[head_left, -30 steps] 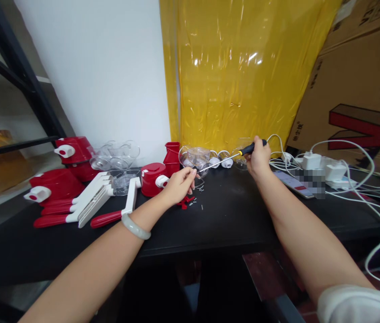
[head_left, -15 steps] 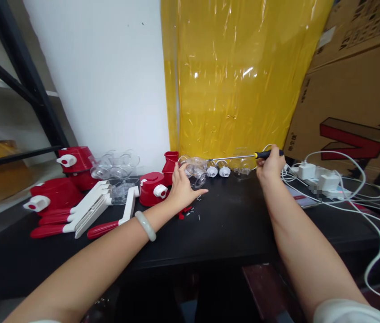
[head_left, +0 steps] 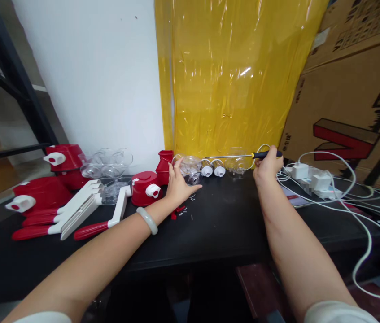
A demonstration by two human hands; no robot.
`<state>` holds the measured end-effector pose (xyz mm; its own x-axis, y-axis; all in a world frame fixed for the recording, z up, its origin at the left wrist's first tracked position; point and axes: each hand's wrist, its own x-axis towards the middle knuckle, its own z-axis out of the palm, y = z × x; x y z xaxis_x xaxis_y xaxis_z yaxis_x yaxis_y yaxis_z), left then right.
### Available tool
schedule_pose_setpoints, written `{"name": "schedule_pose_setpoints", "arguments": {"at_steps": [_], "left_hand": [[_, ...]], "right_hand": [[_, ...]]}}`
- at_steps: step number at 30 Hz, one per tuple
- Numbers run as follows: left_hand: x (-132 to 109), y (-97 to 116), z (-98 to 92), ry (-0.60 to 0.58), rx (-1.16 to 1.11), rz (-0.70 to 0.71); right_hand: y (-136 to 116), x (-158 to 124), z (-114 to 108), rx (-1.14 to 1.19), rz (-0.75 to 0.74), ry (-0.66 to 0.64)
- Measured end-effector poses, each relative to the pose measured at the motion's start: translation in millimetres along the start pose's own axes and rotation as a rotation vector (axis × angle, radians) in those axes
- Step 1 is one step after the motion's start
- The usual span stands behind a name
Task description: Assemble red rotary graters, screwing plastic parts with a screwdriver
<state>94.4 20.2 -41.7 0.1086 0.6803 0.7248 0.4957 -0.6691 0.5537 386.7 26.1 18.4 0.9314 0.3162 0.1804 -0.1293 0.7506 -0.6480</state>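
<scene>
My right hand point(head_left: 268, 167) grips a screwdriver point(head_left: 259, 155) by its dark blue and yellow handle. Its long shaft points left, level, passing just above two metal drums with white ends point(head_left: 212, 168) and a clear plastic part point(head_left: 237, 167). My left hand point(head_left: 180, 183), thumb and fingers apart, reaches beside a group of clear plastic parts point(head_left: 190, 167); whether the fingertips touch them I cannot tell. Left of it stand a red housing with a white knob point(head_left: 145, 188) and a red hopper piece point(head_left: 164, 167). Small red bits point(head_left: 177, 211) and tiny pale pieces lie below the wrist.
More red housings point(head_left: 43, 194), white crank handles with red grips point(head_left: 81, 208) and clear cups point(head_left: 107, 162) crowd the left of the black table point(head_left: 223, 224). At right are white chargers and cables point(head_left: 321, 181), a phone point(head_left: 294, 197) and a large cardboard box point(head_left: 341, 98).
The view has shifted slightly, so the table's things appear further left. Both hands keep nearly the same pose, the right one still on the screwdriver.
</scene>
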Motion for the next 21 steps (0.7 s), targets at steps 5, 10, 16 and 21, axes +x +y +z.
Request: {"name": "schedule_pose_setpoints", "arguments": {"at_steps": [5, 10, 16, 21], "left_hand": [[8, -5, -3.3, 0.015, 0.018, 0.015], [8, 1, -5.8, 0.029, 0.041, -0.026], [8, 26, -30.4, 0.108, 0.119, 0.206], [8, 38, -52.9, 0.115, 0.27, 0.368]], "right_hand": [[1, -2, 0, -0.009, -0.01, -0.007], [1, 1, 0, 0.011, -0.012, -0.006], [-11, 0, -2, 0.076, 0.044, 0.029], [-18, 0, -2, 0.073, 0.068, 0.038]]}}
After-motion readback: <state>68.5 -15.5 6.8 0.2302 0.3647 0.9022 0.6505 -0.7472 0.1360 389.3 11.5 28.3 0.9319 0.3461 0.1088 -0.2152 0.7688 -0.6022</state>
